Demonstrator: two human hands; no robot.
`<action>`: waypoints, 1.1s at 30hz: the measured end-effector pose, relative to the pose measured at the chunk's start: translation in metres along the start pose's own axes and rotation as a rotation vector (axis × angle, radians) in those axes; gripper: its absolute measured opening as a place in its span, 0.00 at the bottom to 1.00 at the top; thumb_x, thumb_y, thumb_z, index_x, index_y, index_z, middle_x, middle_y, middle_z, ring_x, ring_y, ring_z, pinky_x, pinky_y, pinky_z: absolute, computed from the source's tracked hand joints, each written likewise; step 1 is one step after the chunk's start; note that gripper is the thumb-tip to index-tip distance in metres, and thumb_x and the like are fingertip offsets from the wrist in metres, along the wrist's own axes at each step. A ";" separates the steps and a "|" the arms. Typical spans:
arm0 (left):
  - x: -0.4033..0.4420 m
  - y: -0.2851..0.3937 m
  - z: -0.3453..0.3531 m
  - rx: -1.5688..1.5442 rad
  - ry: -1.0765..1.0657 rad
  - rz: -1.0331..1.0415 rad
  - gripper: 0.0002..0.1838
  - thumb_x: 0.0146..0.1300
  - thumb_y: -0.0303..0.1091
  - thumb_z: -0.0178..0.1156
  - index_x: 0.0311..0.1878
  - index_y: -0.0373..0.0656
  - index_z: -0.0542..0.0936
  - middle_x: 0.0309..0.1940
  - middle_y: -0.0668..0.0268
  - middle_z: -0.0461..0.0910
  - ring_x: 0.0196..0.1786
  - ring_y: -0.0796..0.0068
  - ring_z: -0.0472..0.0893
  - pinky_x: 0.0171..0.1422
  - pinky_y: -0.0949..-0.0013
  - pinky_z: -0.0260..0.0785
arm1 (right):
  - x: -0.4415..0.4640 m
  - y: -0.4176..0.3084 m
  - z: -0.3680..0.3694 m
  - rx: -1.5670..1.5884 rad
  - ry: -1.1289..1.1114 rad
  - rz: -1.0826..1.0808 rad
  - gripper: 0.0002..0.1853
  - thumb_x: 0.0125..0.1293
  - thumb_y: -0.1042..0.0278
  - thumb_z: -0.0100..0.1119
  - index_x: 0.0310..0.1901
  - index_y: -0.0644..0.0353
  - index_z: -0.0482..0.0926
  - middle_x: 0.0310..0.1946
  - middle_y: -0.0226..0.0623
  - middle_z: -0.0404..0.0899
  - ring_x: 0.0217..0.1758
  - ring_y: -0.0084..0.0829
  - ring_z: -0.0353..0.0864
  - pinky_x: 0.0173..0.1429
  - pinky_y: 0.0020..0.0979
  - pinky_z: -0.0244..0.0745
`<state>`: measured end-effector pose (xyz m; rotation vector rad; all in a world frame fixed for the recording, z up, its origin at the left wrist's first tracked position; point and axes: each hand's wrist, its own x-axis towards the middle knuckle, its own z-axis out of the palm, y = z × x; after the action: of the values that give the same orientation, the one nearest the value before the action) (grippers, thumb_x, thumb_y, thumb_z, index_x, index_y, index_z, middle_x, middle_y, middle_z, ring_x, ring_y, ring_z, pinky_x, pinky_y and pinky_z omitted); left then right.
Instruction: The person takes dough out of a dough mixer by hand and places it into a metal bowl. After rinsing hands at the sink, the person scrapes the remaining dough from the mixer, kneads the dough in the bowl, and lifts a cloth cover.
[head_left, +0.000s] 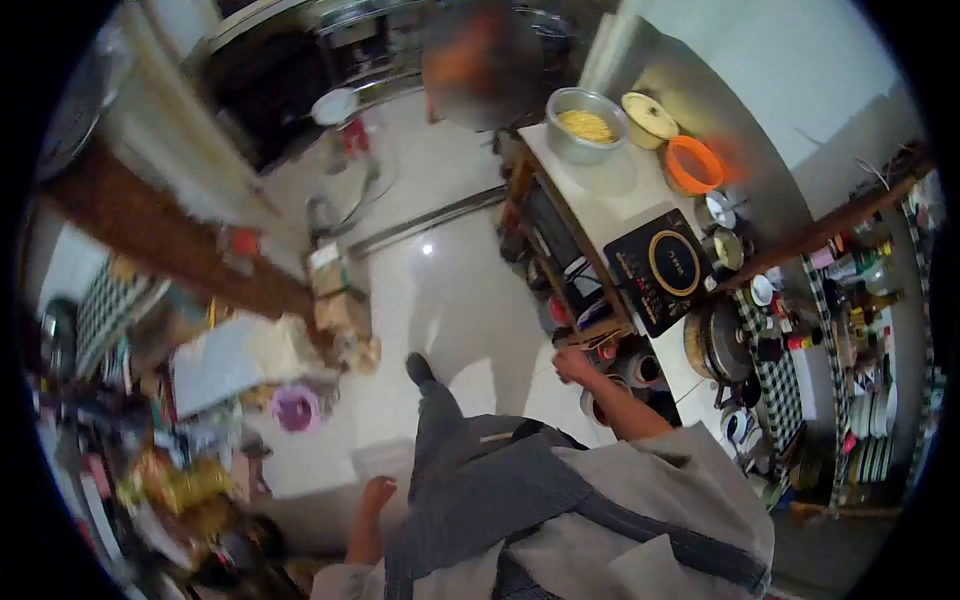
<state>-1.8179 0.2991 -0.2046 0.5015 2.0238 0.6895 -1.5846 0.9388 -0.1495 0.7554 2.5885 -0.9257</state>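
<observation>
My right hand (572, 364) hangs over the floor beside the counter's lower shelf, its fingers curled in; whether anything is inside them is too small to make out. Low on the other side, my left hand (378, 492) hangs beside my leg above the floor, blurred and small, its fingers not clear. Nearest to my right hand are dark pots (640, 368) under the counter (625, 205). On that counter lies a black induction cooktop (655, 270), with a metal bowl of yellow food (587, 125) at the far end.
An orange basket (694, 165) and a lidded yellow container (650, 120) stand by the wall. Stacked pans (716, 340) are near the cooktop. Cardboard boxes (340, 305) and a purple basin (296, 408) sit at the left. A blurred person (482, 65) is ahead, beyond a floor track (430, 222).
</observation>
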 end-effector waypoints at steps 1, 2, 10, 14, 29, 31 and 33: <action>0.026 0.015 -0.026 -0.216 -0.074 -0.182 0.13 0.54 0.36 0.64 0.40 0.40 0.82 0.31 0.58 0.83 0.30 0.65 0.83 0.37 0.60 0.76 | 0.029 -0.027 -0.025 0.202 0.008 0.085 0.13 0.63 0.64 0.54 0.30 0.67 0.77 0.22 0.40 0.79 0.20 0.33 0.78 0.26 0.35 0.76; 0.037 0.042 -0.056 -0.419 -0.149 -0.379 0.12 0.53 0.36 0.66 0.38 0.40 0.82 0.31 0.61 0.83 0.30 0.68 0.83 0.36 0.59 0.76 | 0.057 -0.057 -0.052 0.405 0.034 0.168 0.13 0.64 0.63 0.53 0.33 0.67 0.77 0.23 0.39 0.78 0.19 0.31 0.78 0.24 0.34 0.76; 0.297 0.171 -0.265 0.561 -0.117 0.069 0.06 0.47 0.30 0.63 0.30 0.45 0.83 0.31 0.54 0.81 0.38 0.57 0.82 0.43 0.56 0.74 | 0.184 -0.130 -0.093 0.392 0.075 0.369 0.13 0.55 0.60 0.57 0.32 0.63 0.81 0.30 0.47 0.81 0.32 0.39 0.82 0.38 0.38 0.78; 0.393 0.298 -0.363 0.644 -0.074 0.197 0.08 0.53 0.24 0.53 0.35 0.36 0.79 0.32 0.46 0.79 0.36 0.46 0.80 0.40 0.54 0.70 | 0.175 -0.071 -0.068 -0.050 -0.044 0.169 0.11 0.45 0.62 0.61 0.28 0.60 0.81 0.27 0.44 0.79 0.37 0.43 0.81 0.39 0.45 0.76; 0.635 0.491 -0.433 0.535 -0.113 0.199 0.14 0.49 0.36 0.65 0.39 0.41 0.84 0.34 0.51 0.82 0.40 0.53 0.82 0.46 0.56 0.73 | 0.502 -0.084 -0.318 0.236 -0.216 0.553 0.13 0.54 0.61 0.58 0.34 0.62 0.82 0.27 0.50 0.80 0.33 0.48 0.82 0.38 0.46 0.77; 0.657 0.490 -0.453 0.683 -0.173 0.184 0.16 0.52 0.38 0.65 0.42 0.40 0.83 0.34 0.54 0.83 0.42 0.55 0.83 0.47 0.57 0.74 | 0.557 -0.127 -0.397 0.246 0.208 0.331 0.14 0.60 0.61 0.53 0.33 0.64 0.80 0.23 0.50 0.79 0.27 0.43 0.81 0.31 0.43 0.75; 0.669 0.493 -0.462 0.564 -0.034 0.150 0.15 0.57 0.38 0.63 0.43 0.39 0.83 0.33 0.57 0.84 0.39 0.59 0.84 0.44 0.59 0.75 | 0.625 -0.083 -0.369 0.366 0.111 0.366 0.14 0.61 0.60 0.51 0.32 0.64 0.79 0.23 0.47 0.79 0.27 0.38 0.81 0.34 0.42 0.74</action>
<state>-2.5129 0.9415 -0.1132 0.9900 2.1546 0.1791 -2.1786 1.3617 -0.0979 1.3563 2.2731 -1.2758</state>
